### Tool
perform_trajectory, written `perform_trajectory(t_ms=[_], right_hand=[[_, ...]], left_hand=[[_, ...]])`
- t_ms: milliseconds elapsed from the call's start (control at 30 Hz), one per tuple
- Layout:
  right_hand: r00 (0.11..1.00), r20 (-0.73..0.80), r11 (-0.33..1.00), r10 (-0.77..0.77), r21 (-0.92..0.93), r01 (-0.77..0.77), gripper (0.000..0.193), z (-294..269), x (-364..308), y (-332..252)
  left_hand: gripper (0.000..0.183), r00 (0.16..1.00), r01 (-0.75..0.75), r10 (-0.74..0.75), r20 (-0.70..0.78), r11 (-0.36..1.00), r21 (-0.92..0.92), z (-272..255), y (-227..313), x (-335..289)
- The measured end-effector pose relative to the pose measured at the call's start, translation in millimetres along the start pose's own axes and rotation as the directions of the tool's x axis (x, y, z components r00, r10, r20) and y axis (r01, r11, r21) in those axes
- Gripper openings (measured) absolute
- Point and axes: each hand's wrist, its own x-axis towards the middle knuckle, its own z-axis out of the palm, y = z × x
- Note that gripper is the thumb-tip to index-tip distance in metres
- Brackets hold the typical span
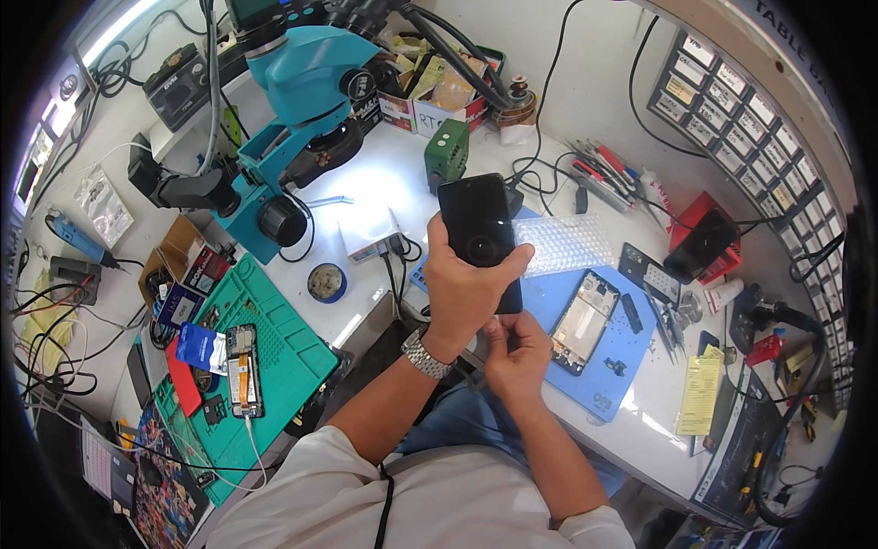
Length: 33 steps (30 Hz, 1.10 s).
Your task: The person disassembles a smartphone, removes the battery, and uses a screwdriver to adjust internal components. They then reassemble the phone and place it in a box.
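A black smartphone (476, 215) with a dark screen is gripped in my left hand (462, 288), its thumb along the right edge. My right hand (517, 361) is closed in a pinch at the phone's lower end; whatever lies between those fingers is hidden. Just right of my hands, an opened phone frame (585, 320) lies on a blue mat (599, 389), with a dark narrow part (631, 313) and small black pieces (615, 367) beside it. Bubble wrap (567, 242) covers the mat's far end.
A teal microscope (311, 73) stands at the back left. On the green mat (283, 339) lies an opened phone (243, 371) with a white cable. Tweezers (666, 329), a yellow paper slip (700, 393) and a red stand (704, 238) with another phone occupy the right side.
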Motion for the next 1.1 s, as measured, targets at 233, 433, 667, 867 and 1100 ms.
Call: perform_trajectory(t_ms=[233,433,667,867,1100], right_hand=[[0.999,-0.045,0.999,-0.029,0.024,0.030,0.018,5,2,2],[0.998,-0.042,0.998,-0.050,-0.038,0.048,0.017,3,2,-2],[1.000,-0.025,1.000,-0.004,-0.026,0.003,0.015,3,4,-2],[1.000,-0.020,0.999,-0.015,-0.030,0.014,0.012,2,5,-5],[1.000,-0.014,0.999,0.001,-0.037,-0.001,0.011,2,5,-5]], left_hand=[[0.074,0.999,-0.045,0.045,0.000,0.999,-0.006,2,1,0],[0.078,0.994,-0.084,0.075,0.080,0.990,0.115,-5,-1,-1],[0.049,0.970,0.122,-0.106,0.220,0.991,-0.059,-26,-13,4],[0.044,0.970,0.132,-0.104,0.221,0.985,-0.115,-28,-17,6],[0.044,0.956,0.215,-0.138,0.260,0.930,-0.299,-32,-13,8]])
